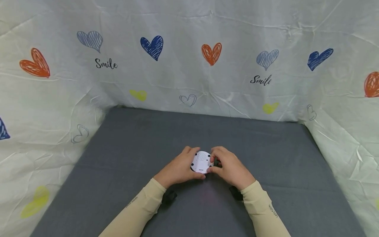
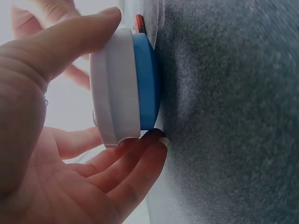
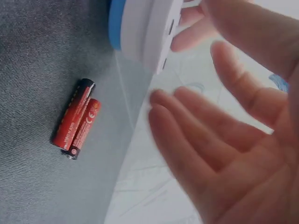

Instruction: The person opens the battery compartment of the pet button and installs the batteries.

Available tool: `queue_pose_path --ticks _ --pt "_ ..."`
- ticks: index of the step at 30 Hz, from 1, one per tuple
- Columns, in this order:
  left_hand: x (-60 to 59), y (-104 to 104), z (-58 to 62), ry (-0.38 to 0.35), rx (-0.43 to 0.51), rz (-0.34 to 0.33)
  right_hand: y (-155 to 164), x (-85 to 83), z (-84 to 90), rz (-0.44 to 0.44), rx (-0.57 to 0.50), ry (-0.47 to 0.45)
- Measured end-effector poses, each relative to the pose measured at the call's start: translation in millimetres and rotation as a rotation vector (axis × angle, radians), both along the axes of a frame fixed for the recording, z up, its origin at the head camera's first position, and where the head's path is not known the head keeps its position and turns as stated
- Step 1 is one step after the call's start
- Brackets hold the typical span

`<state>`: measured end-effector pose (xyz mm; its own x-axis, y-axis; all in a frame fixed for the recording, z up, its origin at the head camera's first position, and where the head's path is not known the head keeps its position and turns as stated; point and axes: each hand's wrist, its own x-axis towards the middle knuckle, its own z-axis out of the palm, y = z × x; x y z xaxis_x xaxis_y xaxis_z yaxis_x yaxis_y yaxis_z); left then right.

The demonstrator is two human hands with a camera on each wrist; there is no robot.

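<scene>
A small round device (image 1: pixel 202 162), white on one face and blue on the other, sits near the middle of the grey felt-covered desk (image 1: pixel 118 158), between the person's two hands. In the head view its white face, with a patch of small holes and dark dots near the rim, points up; the left wrist view shows the blue part (image 2: pixel 145 84) pressed against the desk.

The left hand (image 1: pixel 178 168) grips the device by its rim, thumb (image 2: pixel 70 39) on one side of the white shell and fingertips (image 2: pixel 149 149) curled under the opposite edge, touching the felt.

The right hand (image 1: pixel 229 168) lies just beside the device on the other side. In the right wrist view its fingers (image 3: pixel 196 135) are loosely spread and hold nothing; whether a fingertip touches the shell cannot be told.

Two red-and-black batteries (image 3: pixel 74 120) lie side by side, touching each other, on the desk near the device, beneath the right hand.

A white cloth printed with coloured hearts and the word "Smile" (image 1: pixel 189 65) surrounds the desk on three sides.
</scene>
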<state>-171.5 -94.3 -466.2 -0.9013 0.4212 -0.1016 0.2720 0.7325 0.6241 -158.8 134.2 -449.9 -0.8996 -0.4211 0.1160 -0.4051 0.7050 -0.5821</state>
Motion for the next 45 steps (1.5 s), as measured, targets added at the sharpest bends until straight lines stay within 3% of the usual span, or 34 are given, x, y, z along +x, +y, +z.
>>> queue_pose_path --ticks 5,9,17,33,42,45 --pt "3.1 0.0 -1.6 0.021 -0.001 -0.011 -5.4 1.1 0.5 0.051 0.067 0.158" --pt "4.3 -0.1 -2.3 0.031 0.018 -0.022 -9.9 1.9 -2.0 0.091 0.133 0.216" --pt "4.7 1.1 -2.3 0.031 0.030 -0.039 -12.1 4.1 -7.8 0.125 0.173 0.273" --pt "5.3 2.1 -4.2 0.145 -0.045 -0.064 -16.6 2.0 -12.6 0.254 0.148 0.383" --pt "5.0 2.0 -6.6 0.152 -0.034 -0.064 -19.6 2.4 -17.7 0.256 0.173 0.469" --pt "5.0 1.6 -6.8 0.157 -0.031 -0.061 -18.3 1.4 -18.6 0.250 0.172 0.454"
